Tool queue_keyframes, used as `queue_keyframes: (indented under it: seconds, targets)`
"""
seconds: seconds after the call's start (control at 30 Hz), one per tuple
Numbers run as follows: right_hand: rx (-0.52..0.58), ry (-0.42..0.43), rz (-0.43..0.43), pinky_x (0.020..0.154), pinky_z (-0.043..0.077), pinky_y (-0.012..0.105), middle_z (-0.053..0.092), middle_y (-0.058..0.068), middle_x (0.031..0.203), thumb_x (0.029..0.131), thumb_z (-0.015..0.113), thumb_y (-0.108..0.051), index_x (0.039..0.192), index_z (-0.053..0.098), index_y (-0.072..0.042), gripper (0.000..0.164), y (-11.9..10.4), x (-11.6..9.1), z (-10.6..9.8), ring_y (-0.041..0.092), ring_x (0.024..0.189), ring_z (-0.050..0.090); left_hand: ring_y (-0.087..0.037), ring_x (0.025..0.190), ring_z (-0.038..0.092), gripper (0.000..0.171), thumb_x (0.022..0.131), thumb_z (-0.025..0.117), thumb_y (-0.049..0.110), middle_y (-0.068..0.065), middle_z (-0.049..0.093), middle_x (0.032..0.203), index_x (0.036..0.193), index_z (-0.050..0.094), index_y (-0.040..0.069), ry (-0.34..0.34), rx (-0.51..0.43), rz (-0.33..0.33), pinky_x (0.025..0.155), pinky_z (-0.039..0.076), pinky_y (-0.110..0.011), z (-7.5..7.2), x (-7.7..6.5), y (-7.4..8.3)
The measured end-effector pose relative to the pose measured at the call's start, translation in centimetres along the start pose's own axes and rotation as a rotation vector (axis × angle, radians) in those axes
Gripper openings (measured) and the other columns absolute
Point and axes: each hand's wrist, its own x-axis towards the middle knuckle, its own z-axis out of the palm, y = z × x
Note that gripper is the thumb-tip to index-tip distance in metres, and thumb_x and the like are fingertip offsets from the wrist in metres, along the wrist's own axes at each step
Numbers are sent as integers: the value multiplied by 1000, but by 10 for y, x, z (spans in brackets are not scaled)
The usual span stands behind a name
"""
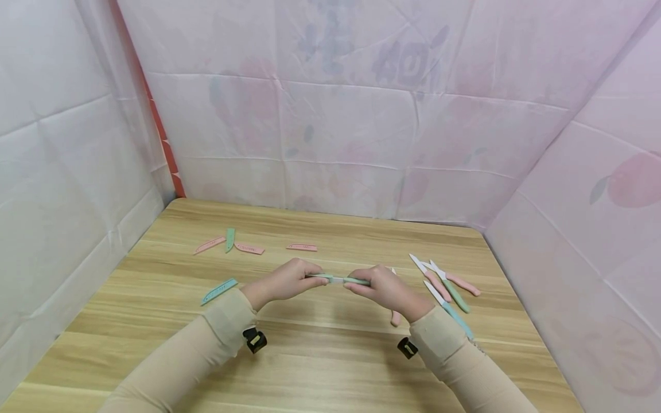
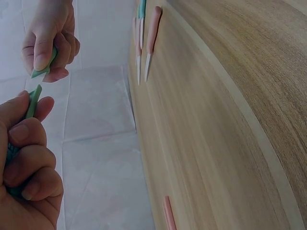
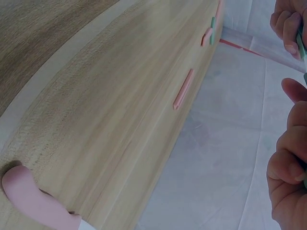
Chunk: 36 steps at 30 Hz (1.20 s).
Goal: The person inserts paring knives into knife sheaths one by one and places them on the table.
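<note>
Over the middle of the table, my left hand [image 1: 289, 280] pinches a green blade cover [image 1: 326, 276]. Facing it, my right hand [image 1: 381, 287] grips the green handle [image 1: 356, 281] of a small knife. A short stretch of its white blade [image 1: 338, 280] shows between the cover and the handle, in line with both. In the left wrist view, the cover [image 2: 33, 100] sticks out past the left thumb, while the rest of it lies hidden in the fingers. Partly behind the right hand lies a pink-handled knife [image 1: 396, 318] on the table.
On the right of the wooden table [image 1: 320, 367] lie more knives: a green-handled one [image 1: 457, 292], a teal-handled one [image 1: 457, 318] and pink-handled ones [image 1: 438, 283]. Blade covers lie to the left: teal [image 1: 218, 291], green [image 1: 230, 241] and several pink [image 1: 302, 247]. Pale cloth [image 1: 341, 132] hangs around the table.
</note>
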Motion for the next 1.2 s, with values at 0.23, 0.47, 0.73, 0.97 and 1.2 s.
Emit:
queue_keyframes:
  seconds: [0.23,0.47,0.73,0.97,1.2]
  targets:
    - [-4,-7,24,46,31,18,38,-16,56,93,58,-31,87,65,-14,20,-1,1,1,-1,48,29,-5,50,29,19,95,55,25,9,41,59,82,65,15,1,9,8,48,30,-22,0,0,0]
    - [7,8,-5,44,29,17,34,-16,55,93,58,-29,85,65,-12,20,0,2,2,-2,46,24,-5,49,28,20,95,55,26,8,39,58,81,64,15,-3,7,2,48,29,-22,0,0,0]
    - [11,6,-4,44,30,17,36,-17,56,93,59,-29,85,64,-15,17,1,3,3,-2,47,25,-5,48,27,21,95,55,25,8,37,57,80,64,15,-7,11,1,47,28,-22,0,-1,2]
    - [12,-9,8,45,32,18,40,-15,57,93,58,-29,87,66,-9,22,0,3,3,-1,47,27,-5,47,26,21,96,55,25,8,35,56,79,63,15,-12,3,-4,47,28,-22,1,0,2]
    - [7,-4,-5,46,33,17,44,-16,58,94,58,-30,89,67,-8,25,0,4,4,-2,47,29,-5,48,27,20,95,55,24,8,37,57,80,64,15,-2,11,-5,47,28,-22,2,0,1]
